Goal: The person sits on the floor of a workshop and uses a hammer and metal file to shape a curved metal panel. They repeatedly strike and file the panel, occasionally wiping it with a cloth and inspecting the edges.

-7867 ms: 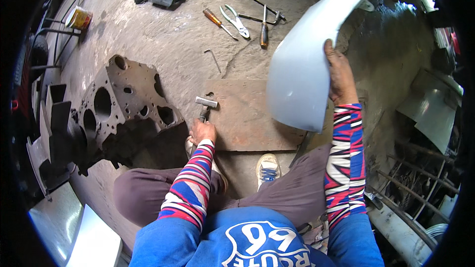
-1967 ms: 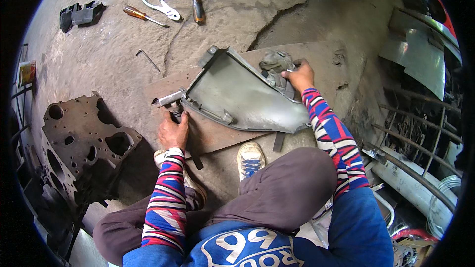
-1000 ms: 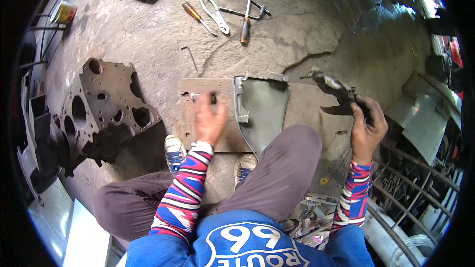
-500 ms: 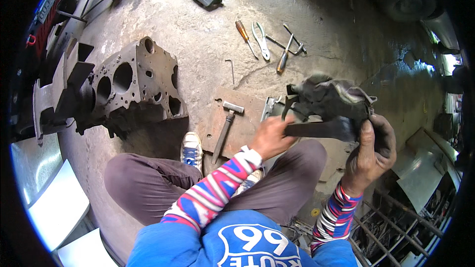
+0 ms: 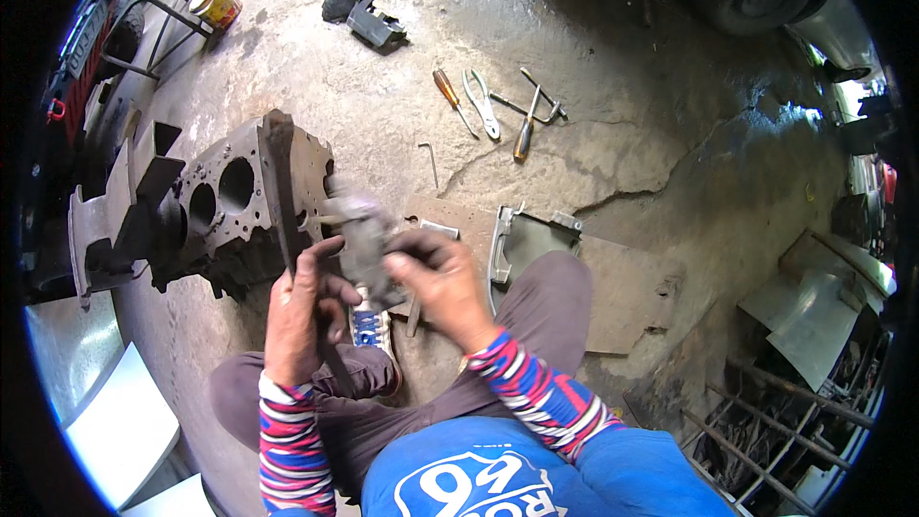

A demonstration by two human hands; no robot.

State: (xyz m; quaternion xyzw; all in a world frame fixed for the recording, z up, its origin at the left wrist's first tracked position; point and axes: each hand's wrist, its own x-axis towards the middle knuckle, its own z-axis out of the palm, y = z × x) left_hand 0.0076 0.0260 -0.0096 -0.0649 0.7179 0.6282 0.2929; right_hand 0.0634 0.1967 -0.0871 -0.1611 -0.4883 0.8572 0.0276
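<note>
In front of the engine block, my left hand [image 5: 302, 314] is closed on a long, dark, narrow strip [image 5: 280, 182], held nearly upright. The strip's upper end overlaps the block in view. Right of it, my right hand [image 5: 442, 285] pinches a crumpled grey rag [image 5: 362, 239], which is smeared by motion. The rag hangs beside the strip; I cannot tell whether they touch. Behind my right hand, a hammer [image 5: 439, 229] lies on a brown board [image 5: 627, 292], with most of its handle hidden. A grey-green moulded part [image 5: 538, 236] rests next to my knee.
To the left stands the engine block [image 5: 225, 191] with large round bores. Ahead on the concrete floor lie an orange-handled screwdriver [image 5: 446, 88], pliers [image 5: 481, 105], another screwdriver [image 5: 525, 137], a hex key [image 5: 430, 165] and a black plastic part [image 5: 366, 17]. A metal grid [image 5: 785, 436] is at the lower right.
Both hands have moved left, toward the engine block. The strip has swung from level to nearly upright in my left hand. The rag has come across with my right hand, off the strip's far end.
</note>
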